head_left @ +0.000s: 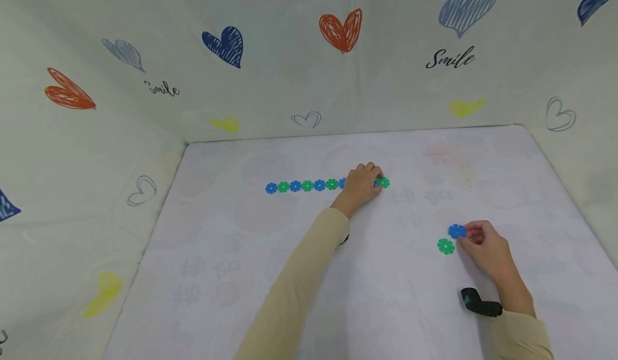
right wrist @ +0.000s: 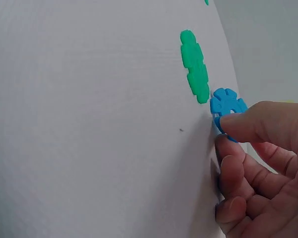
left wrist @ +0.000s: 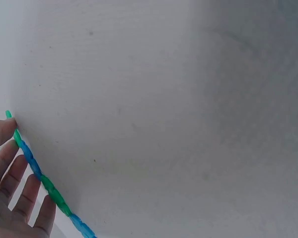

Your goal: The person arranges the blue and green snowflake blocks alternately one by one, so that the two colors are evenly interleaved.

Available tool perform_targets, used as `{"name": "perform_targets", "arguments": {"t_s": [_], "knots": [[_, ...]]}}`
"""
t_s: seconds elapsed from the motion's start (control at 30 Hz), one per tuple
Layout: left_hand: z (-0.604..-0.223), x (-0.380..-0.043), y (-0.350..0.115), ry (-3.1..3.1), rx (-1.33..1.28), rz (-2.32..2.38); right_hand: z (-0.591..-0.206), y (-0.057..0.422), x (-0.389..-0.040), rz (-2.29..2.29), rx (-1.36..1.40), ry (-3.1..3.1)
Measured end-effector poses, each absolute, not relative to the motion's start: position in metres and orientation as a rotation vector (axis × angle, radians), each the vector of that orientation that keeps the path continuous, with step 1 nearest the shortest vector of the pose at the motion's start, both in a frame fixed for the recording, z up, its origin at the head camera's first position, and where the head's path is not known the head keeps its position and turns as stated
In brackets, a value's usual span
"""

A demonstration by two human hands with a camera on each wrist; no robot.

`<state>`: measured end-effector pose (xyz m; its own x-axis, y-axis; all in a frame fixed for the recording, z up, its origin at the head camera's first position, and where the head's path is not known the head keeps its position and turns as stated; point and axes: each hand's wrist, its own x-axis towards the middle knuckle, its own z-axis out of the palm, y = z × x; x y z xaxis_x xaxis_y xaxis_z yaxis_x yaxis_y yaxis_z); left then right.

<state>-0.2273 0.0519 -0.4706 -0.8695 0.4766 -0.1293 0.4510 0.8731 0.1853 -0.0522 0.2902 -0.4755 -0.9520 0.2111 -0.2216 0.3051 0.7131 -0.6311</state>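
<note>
A straight row of alternating blue and green notched plastic discs (head_left: 307, 185) lies flat across the far part of the table. My left hand (head_left: 361, 184) rests over the row's right part, hiding some discs; a green end disc (head_left: 383, 182) shows beyond it. In the left wrist view, fairly straight fingers (left wrist: 26, 201) touch the row's edge, with the thumb by the green end. My right hand (head_left: 488, 247) pinches a blue notched disc (right wrist: 227, 106) between thumb and fingers, tilted up from the table. A loose green disc (head_left: 446, 246) lies flat just beside it.
The white table (head_left: 203, 317) has faint printed patterns. Behind and beside it hangs a pale sheet (head_left: 270, 81) with printed hearts and "Smile" lettering. A black wrist device (head_left: 480, 303) sits at the right wrist, near the tabletop.
</note>
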Motion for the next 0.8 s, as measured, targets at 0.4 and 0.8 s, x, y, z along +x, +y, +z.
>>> {"name": "perform_targets", "arguments": {"t_s": [0.4, 0.8], "knots": [[-0.473, -0.229, 0.054, 2.866, 0.688, 0.224, -0.468, 0.271, -0.082, -1.177, 0.376, 2.759], [-0.471, -0.228, 0.052, 2.857, 0.682, 0.256, -0.470, 0.244, -0.126, -1.400, 0.320, 2.666]]}}
